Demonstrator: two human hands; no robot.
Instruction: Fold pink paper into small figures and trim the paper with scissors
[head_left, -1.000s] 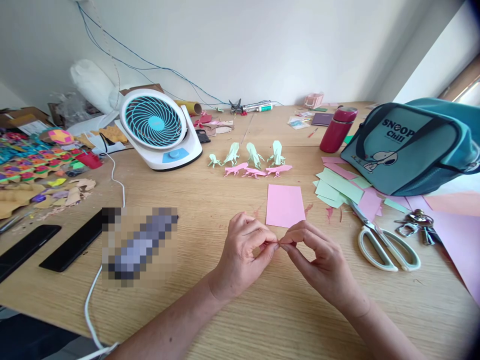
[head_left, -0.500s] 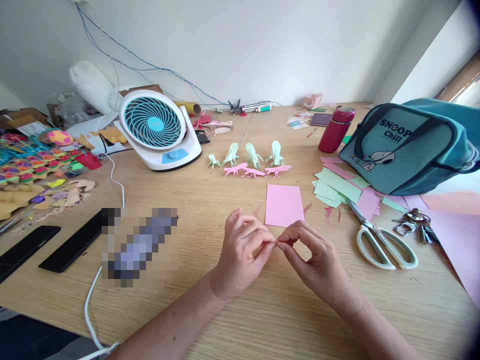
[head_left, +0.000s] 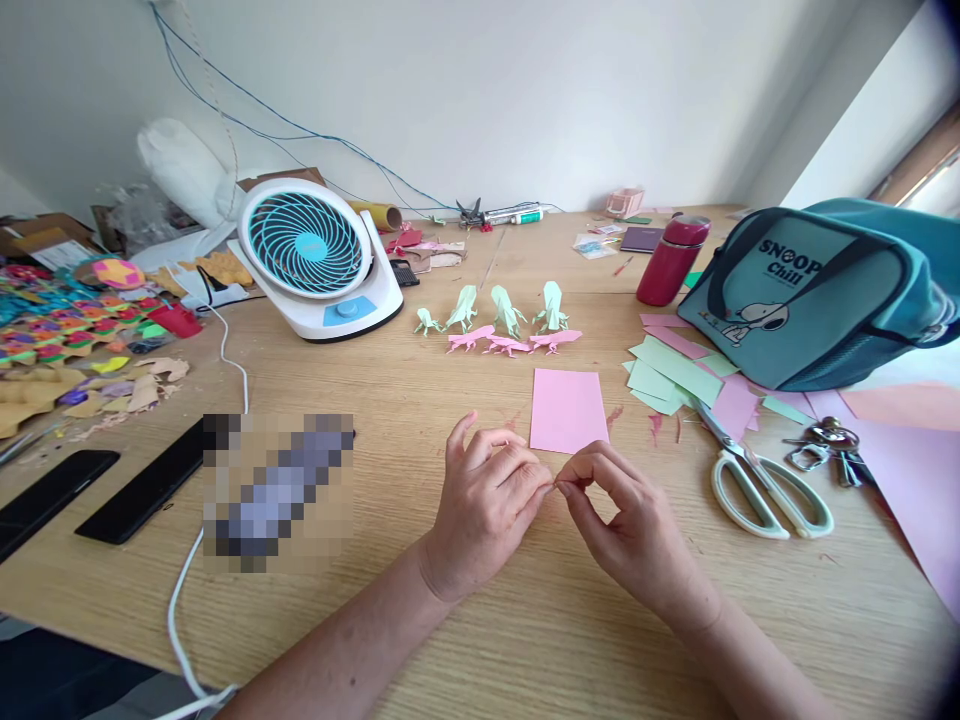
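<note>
My left hand (head_left: 487,500) and my right hand (head_left: 626,520) meet fingertip to fingertip low over the wooden table (head_left: 525,620). Both pinch a tiny piece between them, too small and hidden to name. My left index finger sticks up a little. Just beyond the fingers lies a pink paper sheet (head_left: 568,410). Farther back stand small green folded paper figures (head_left: 506,308) with pink folded figures (head_left: 510,342) in front of them.
Scissors (head_left: 765,480) and keys (head_left: 825,445) lie to the right, beside paper offcuts (head_left: 675,375), a teal bag (head_left: 825,295) and a red bottle (head_left: 670,260). A fan (head_left: 315,255) stands at back left with its white cable (head_left: 180,600). Two black phones (head_left: 97,495) lie at left.
Both hands have drifted slightly left and down while still pinching together. My left index finger has lifted a little.
</note>
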